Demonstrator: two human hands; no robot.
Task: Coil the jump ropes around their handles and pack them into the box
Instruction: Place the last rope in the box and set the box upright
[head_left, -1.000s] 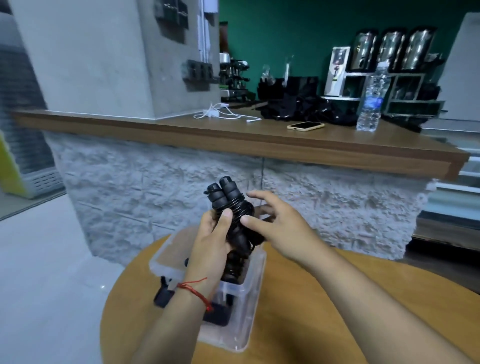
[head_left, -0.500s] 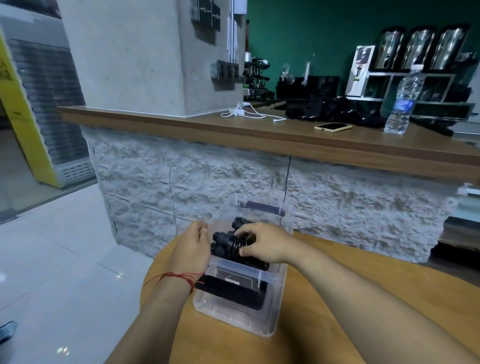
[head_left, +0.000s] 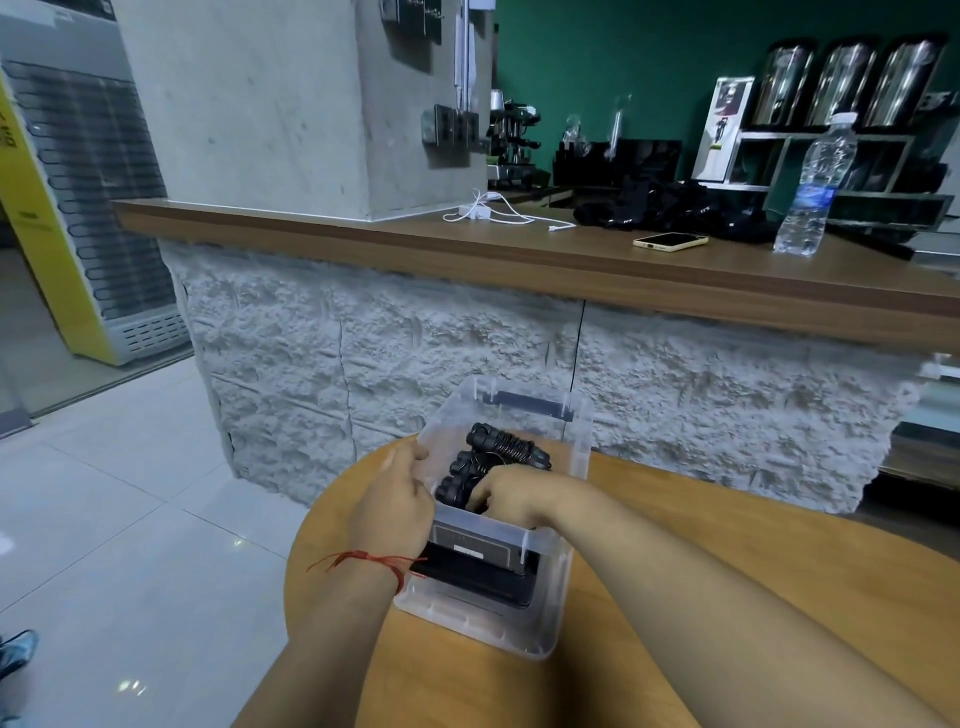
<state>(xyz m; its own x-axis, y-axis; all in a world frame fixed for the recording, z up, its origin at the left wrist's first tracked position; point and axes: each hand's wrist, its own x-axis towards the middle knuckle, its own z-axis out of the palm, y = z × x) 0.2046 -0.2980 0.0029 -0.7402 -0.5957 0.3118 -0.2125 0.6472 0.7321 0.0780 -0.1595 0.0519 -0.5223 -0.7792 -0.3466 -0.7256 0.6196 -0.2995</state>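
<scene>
A clear plastic box (head_left: 583, 447) stands on the round wooden table (head_left: 701, 561). Black jump ropes coiled around their handles lie inside it. One bundle (head_left: 511, 444) rests toward the far end. My right hand (head_left: 511, 491) reaches down into the box with its fingers curled over a second bundle (head_left: 453, 486), whose lower part is hidden. My left hand (head_left: 395, 499), with a red string at the wrist, grips the box's left wall, thumb over the rim. Something flat and dark shows through the near wall at the bottom.
Behind the table runs a stone-faced counter (head_left: 519, 260) with a wooden top. On it lie a phone (head_left: 670, 241), a water bottle (head_left: 815, 187), a white charger cable (head_left: 488, 213) and a black pile of fabric (head_left: 670, 208). Tiled floor (head_left: 130, 519) lies left.
The coiled bundle, held up above the box a second ago, has gone down into it with my right hand. My left hand left the bundle and took the box's wall.
</scene>
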